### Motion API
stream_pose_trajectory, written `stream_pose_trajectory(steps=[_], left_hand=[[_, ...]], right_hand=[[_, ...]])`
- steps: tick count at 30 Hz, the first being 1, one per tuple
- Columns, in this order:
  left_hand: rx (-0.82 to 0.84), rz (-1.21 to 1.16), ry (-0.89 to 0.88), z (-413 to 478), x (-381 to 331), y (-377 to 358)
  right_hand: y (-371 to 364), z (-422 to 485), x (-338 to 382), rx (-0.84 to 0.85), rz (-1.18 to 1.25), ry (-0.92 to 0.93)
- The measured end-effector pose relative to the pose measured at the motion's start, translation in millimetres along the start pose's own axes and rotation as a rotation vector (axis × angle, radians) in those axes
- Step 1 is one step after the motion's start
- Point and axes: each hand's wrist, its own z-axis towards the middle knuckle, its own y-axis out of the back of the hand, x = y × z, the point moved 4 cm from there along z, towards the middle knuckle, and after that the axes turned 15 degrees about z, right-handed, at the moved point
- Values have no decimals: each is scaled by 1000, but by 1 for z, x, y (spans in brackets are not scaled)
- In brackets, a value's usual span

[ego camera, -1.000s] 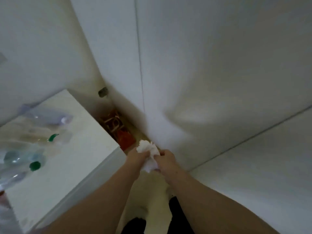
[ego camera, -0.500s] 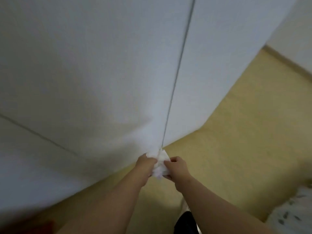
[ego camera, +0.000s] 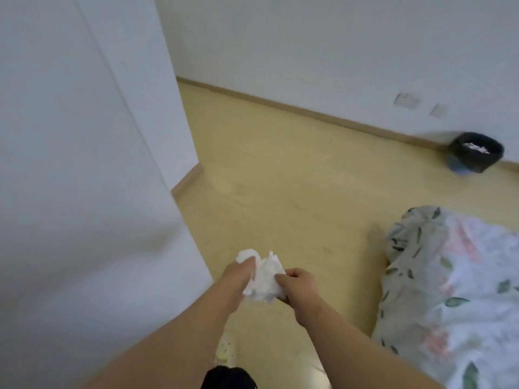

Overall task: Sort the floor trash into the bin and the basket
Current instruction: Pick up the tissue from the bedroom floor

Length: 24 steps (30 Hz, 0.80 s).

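Observation:
A crumpled white tissue (ego camera: 262, 279) hangs between my two hands, in front of me above the yellow floor. My left hand (ego camera: 237, 273) grips its left side, with a wad sticking out above the fingers. My right hand (ego camera: 296, 282) pinches its right side. A bin (ego camera: 476, 151) with a black liner stands far off at the upper right against the wall, with white paper inside it. No basket is in view.
A tall white cabinet (ego camera: 84, 178) fills the left side. A leaf-patterned quilt (ego camera: 455, 290) lies at the right. The yellow floor (ego camera: 280, 178) stretches between them up to the skirting board. A white slipper (ego camera: 226, 348) shows under my left arm.
The view has swung right, from a white table with bottles, past the cabinet front, to the open floor with the bin. Both hands have kept hold of the tissue throughout.

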Motion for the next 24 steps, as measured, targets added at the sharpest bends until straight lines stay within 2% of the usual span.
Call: stream_pose_trajectory(steps=[3,5,10,14,17,24], left_hand=[[54,-71,-32,53,-69,-26],[88,-30,-60,78,-119,-38],[229,272,-141,133,-254,-92],[209,516,-255,175,-329,-148],[296,542,-260,204,-380,-215],[444,421,-142,248,-513,-376]], right_hand=[[12,60,54,-42,131,7],[15,93,87,-67,201,22],[29,181,178,-139,366,30],[59,236,234,-196,463,52],[104,288,281,-252,537,80],[218,397,397,-291,578,85]])
